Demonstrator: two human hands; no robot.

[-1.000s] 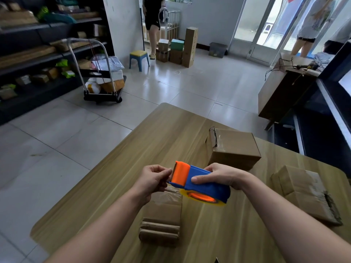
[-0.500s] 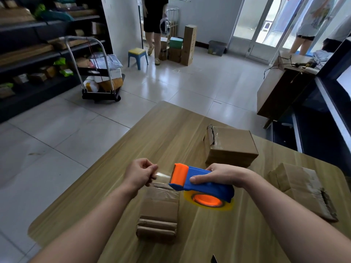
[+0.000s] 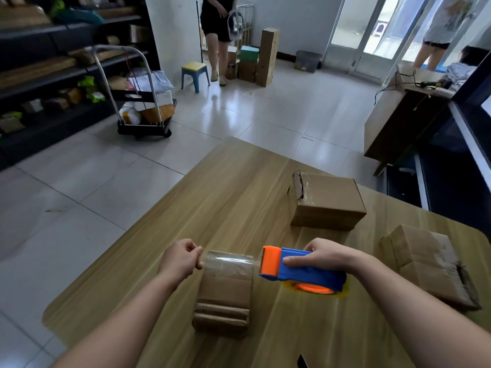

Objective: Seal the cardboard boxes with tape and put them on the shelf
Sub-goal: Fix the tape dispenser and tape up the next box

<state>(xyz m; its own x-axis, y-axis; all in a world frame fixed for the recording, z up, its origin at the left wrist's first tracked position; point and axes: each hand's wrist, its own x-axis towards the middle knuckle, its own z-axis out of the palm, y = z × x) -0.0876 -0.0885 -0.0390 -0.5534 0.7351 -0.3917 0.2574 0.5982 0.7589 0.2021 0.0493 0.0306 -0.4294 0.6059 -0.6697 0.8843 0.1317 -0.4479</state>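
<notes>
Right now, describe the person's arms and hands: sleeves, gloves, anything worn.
The left arm and right arm are bare to the frame edge; no sleeves show. The left hand and right hand wear no gloves. No watch, band or ring is visible.

A single wide-angle view from the person's head looks forward and down. The worktop (image 3: 239, 197) lies close, filling the lower half. Beyond it the floor (image 3: 79, 187), the shelf (image 3: 32, 87) at left and the doors (image 3: 372, 35) stand farther off.
</notes>
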